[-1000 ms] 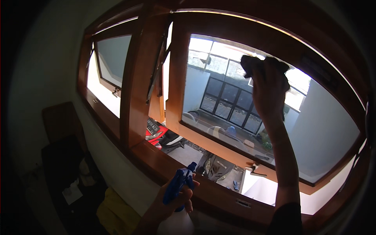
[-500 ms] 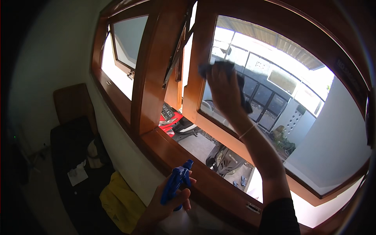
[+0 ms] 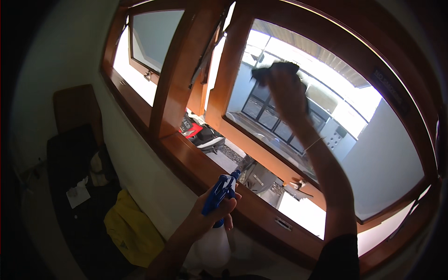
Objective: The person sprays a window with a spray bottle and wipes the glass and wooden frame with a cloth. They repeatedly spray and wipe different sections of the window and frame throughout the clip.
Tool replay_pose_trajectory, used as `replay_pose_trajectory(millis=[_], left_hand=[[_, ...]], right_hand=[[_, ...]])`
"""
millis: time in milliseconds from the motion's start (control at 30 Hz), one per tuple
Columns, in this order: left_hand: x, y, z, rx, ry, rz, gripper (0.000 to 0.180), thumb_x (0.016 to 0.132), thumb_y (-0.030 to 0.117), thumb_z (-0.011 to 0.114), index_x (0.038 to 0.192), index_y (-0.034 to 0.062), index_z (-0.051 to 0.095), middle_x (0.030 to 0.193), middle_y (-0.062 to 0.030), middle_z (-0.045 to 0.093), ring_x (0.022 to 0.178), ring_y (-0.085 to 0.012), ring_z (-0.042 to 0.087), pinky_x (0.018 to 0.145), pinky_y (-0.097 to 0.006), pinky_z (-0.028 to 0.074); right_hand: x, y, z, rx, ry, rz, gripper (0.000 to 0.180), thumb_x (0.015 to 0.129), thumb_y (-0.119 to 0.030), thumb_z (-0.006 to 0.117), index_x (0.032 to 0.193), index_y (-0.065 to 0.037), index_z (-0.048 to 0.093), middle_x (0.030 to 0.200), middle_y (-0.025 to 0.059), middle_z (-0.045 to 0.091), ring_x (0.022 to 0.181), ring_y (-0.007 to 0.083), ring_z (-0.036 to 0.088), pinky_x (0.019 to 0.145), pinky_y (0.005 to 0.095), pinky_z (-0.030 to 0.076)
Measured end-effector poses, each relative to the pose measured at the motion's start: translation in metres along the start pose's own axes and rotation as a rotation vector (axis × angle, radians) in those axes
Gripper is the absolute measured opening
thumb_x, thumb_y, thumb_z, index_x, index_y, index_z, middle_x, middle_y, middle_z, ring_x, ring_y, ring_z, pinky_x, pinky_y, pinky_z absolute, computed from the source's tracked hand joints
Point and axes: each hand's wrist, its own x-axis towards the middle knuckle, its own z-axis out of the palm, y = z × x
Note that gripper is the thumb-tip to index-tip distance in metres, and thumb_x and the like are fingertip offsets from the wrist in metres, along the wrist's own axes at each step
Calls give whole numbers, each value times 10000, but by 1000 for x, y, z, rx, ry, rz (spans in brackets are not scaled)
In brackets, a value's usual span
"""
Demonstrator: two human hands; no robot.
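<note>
My left hand (image 3: 205, 217) is closed round the neck of a spray bottle with a blue trigger head (image 3: 220, 193) and a whitish body (image 3: 212, 249). Its nozzle points away from me, over the wooden sill. Higher up and to the right, my right hand (image 3: 287, 95) presses a dark cloth (image 3: 275, 72) to the glass pane (image 3: 322, 140) of a window tilted outward. The fingers lie bent over the cloth and are slightly blurred.
A brown wooden frame (image 3: 161, 93) surrounds the pane, and a second window (image 3: 156, 42) stands ajar at left. Beneath the left wall, a dark bench (image 3: 70, 163) bears a yellow cloth (image 3: 128, 228) and a white paper (image 3: 78, 195). Parked motorbikes (image 3: 205, 135) show outside below the sill.
My right hand has slid the cloth to the right across the glass. My left hand has come up slightly, and more of the bottle's pale body shows. The whole view has shifted a little.
</note>
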Motion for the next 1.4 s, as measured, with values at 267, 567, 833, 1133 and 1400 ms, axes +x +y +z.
replay_pose_trajectory(millis=[267,567,833,1133,1400], left_hand=[[4,-13,15,16,-44,-81,610,864,321,656,1318,16,386,1126,-134,573,565,-181,618,537,-295,505],[-8,-16,11,-8,-8,-76,518,885,231,655,1300,24,425,1091,-115,578,584,-156,612,533,-288,503],[-7,-5,35,-8,-121,-51,503,875,261,669,1258,19,450,1057,-114,562,581,-151,607,514,-288,500],[10,-22,55,-50,-224,-166,519,866,194,675,1289,13,436,1111,-136,571,600,-164,609,536,-293,500],[11,-31,57,-26,-219,-174,508,876,176,659,1295,6,428,1102,-127,575,608,-159,614,547,-285,503]], right_hand=[[-4,37,-28,91,115,272,267,771,-166,635,1035,-174,599,1169,40,531,1054,235,509,728,371,453],[-146,-82,-4,108,-178,-186,471,856,-277,470,1298,-121,514,1352,120,461,1211,288,411,927,444,391],[-58,66,-57,98,-215,185,302,809,-181,564,1109,-173,596,1252,65,481,1144,243,477,760,440,438],[-96,86,-71,44,-36,241,318,776,-235,632,1089,-205,586,1195,16,503,1065,195,494,759,409,404],[-205,-29,-47,208,-226,-98,401,815,-270,577,1215,-242,567,1321,-5,462,1179,229,428,818,365,433]])
